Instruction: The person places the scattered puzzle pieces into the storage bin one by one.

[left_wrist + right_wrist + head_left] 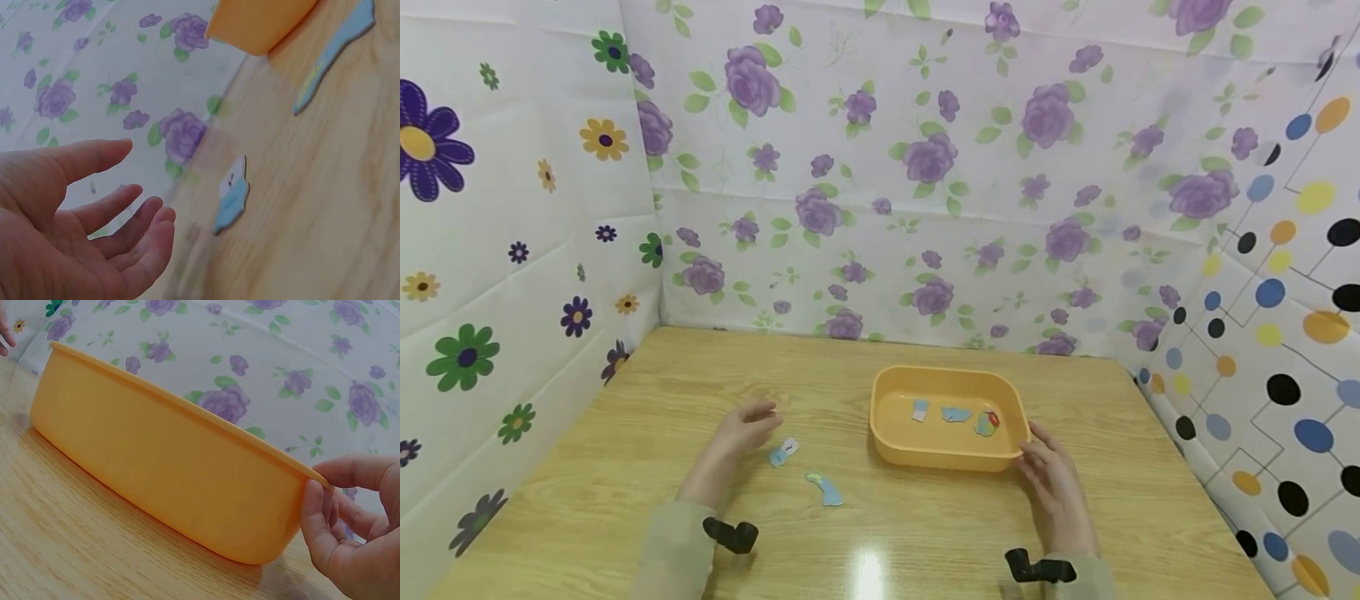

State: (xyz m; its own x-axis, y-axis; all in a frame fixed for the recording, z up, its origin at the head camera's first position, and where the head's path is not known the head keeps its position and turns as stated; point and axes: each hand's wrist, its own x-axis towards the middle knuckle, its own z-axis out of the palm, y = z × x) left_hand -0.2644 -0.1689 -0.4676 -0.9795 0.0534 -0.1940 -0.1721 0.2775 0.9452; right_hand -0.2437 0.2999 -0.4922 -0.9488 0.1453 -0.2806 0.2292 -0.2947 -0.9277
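An orange plastic basket (946, 458) stands on the table, and my right hand (1054, 477) grips its rim at the near right corner. In the right wrist view the thumb (320, 525) lies against the outer wall and the forefinger (356, 470) is on the rim. My left hand (745, 432) hovers empty over the table with fingers loosely bent. Just right of it lies a small white-and-blue puzzle piece (784, 452). A longer curved blue piece with a green end (829, 492) lies nearer to me. The fingers (153, 250) are apart from both pieces.
Inside the basket lie a blue-and-pink piece (920, 410), a blue piece (957, 414) and a green, blue and red piece (987, 423). The wooden table (925, 542) meets a purple-flowered cloth (850, 250) at the back. Patterned cloths hang at both sides.
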